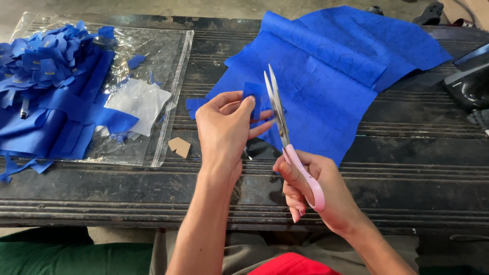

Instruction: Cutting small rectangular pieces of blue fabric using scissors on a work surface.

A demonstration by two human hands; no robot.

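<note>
Scissors (277, 109): blades are looking like bare bright metal, smooth and shiny; handles are showing as pale pink plastic, glossy. Small blue piece (253, 97) in the left hand (224, 130) is looking like thin matt cloth or leatherette, cannot tell which. Big blue sheet (331, 66) is showing the same matt blue, with a fine crackle-line texture and soft folds. Table (127, 188) is looking like dark wood, rough, worn, grooved, dull with scuffs. Bag (168, 76) is reading as clear plastic, glossy, glaring and wrinkling. Blue scraps (46, 66) on it are looking matt. White sheet (140, 104) is showing semi-translucent, smooth. Tan chip (180, 146) is looking like matt cardboard.
</note>
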